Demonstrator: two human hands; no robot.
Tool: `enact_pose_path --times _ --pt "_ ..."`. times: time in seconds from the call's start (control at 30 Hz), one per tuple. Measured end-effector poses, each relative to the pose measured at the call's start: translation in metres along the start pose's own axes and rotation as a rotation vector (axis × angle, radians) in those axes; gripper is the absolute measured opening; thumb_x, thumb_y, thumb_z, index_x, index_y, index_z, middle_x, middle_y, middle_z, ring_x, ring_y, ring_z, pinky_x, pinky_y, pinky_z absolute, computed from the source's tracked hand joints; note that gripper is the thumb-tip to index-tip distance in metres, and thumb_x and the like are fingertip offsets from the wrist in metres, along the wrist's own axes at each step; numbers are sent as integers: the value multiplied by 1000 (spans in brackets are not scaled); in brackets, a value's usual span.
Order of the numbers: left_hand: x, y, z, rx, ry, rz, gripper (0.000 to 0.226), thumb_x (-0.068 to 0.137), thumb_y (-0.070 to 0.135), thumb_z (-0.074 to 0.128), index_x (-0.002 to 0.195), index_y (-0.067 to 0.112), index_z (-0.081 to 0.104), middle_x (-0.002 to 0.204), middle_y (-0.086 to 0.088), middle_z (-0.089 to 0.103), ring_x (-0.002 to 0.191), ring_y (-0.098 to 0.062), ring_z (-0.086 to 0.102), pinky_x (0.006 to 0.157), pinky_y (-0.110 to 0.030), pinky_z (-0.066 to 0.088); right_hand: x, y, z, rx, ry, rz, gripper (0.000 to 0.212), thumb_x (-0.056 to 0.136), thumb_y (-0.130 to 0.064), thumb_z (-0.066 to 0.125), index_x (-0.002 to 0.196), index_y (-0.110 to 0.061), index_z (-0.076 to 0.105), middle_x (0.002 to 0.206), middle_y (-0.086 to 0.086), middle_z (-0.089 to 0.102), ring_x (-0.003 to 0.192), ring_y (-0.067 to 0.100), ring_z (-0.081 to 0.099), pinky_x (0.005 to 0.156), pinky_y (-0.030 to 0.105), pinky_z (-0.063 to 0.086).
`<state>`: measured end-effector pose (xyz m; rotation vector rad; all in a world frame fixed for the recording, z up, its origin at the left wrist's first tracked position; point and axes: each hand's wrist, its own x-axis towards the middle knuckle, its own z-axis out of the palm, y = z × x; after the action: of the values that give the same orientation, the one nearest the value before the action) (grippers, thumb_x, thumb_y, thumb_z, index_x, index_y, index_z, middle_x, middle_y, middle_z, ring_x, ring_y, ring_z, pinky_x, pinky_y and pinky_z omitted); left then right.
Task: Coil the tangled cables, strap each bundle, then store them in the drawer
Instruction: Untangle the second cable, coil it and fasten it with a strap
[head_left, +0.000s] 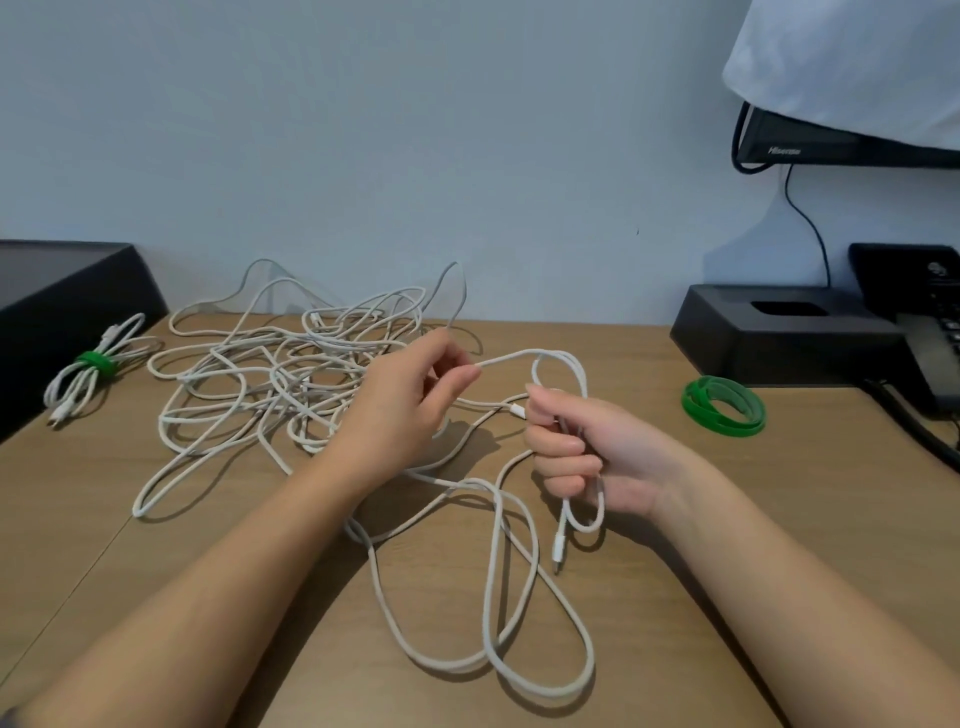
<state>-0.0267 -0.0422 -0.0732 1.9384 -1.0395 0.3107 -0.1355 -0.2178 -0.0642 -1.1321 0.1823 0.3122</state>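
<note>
A tangled heap of white cables (270, 374) lies on the wooden desk (779, 519), left of centre. My right hand (576, 452) grips a small coil of one white cable, whose plug end (558, 551) dangles below the fist. My left hand (410, 405) pinches the same cable a little to the left, and a loop (561, 364) arches between the two hands. More slack of this cable (519, 649) loops over the desk near me. A finished white bundle with a green strap (93, 366) rests at the far left.
A roll of green straps (723, 406) lies on the desk to the right. Behind it stand a black box (779, 332) and a black telephone (930, 332). A dark box (57, 296) sits at the left edge. A covered monitor (841, 140) hangs at upper right.
</note>
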Motion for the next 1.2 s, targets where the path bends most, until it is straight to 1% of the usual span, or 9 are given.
enact_pose_path --times 0.17,0.27,0.43,0.63,0.73,0.8,0.9,1.03,1.2 --pt "9 6 4 -312 -181 -168 22 92 24 64 112 17 64 69 5 56 54 3 48 54 -12 37 -2 -3 2 -141 -82 103 33 93 -37 53 68 -18 45 49 -7 28 34 3 23 36 17 16" --pt "9 9 6 -294 -266 -140 11 88 24 69 97 18 70 63 9 57 57 0 46 57 -14 37 -2 0 7 -174 -168 174 32 93 -37 51 69 -18 43 49 -7 28 34 2 24 37 16 15" --pt "12 1 -6 -298 -130 -195 18 94 15 60 77 15 61 48 17 47 43 1 38 47 -13 30 0 1 3 -48 -195 108 35 97 -37 48 69 -17 48 53 -6 32 39 4 32 38 14 30" --pt "11 -4 -12 -217 -81 -167 21 98 24 55 78 23 61 54 11 45 44 -2 37 48 -24 29 -2 1 -1 -12 -266 105 35 99 -40 41 77 -15 50 54 -5 24 40 5 24 37 16 24" --pt "8 -3 -10 -99 -75 -83 20 98 21 55 78 21 61 65 -6 54 53 -4 41 53 -21 32 -1 2 -7 -67 -289 84 25 100 -26 46 92 -6 60 60 -1 41 47 8 42 45 18 42" --pt "7 -3 -10 -80 -80 -47 20 98 21 55 79 21 60 68 -7 56 57 -4 42 55 -19 32 -1 1 -9 -56 -305 82 25 101 -20 44 109 -2 61 62 -1 37 48 7 37 43 18 35" --pt "7 -2 -10 -94 -54 -67 23 100 25 51 80 22 61 61 4 48 57 -5 41 55 -23 32 -2 -1 -8 -61 -232 32 30 101 -31 41 104 -8 61 57 -3 21 43 7 18 39 20 15" --pt "5 -1 -5 -128 -42 -193 15 99 27 51 87 22 58 58 10 51 51 -5 44 53 -25 36 2 0 -7 63 -72 -180 25 99 -26 42 83 -11 54 56 -4 30 41 6 25 39 20 16" --pt "-3 3 -2 -188 -360 -235 14 94 36 57 97 23 61 69 3 67 61 -12 63 62 -31 54 7 0 -10 271 158 -370 30 104 -32 34 85 -15 51 55 -4 28 39 7 24 35 18 20"
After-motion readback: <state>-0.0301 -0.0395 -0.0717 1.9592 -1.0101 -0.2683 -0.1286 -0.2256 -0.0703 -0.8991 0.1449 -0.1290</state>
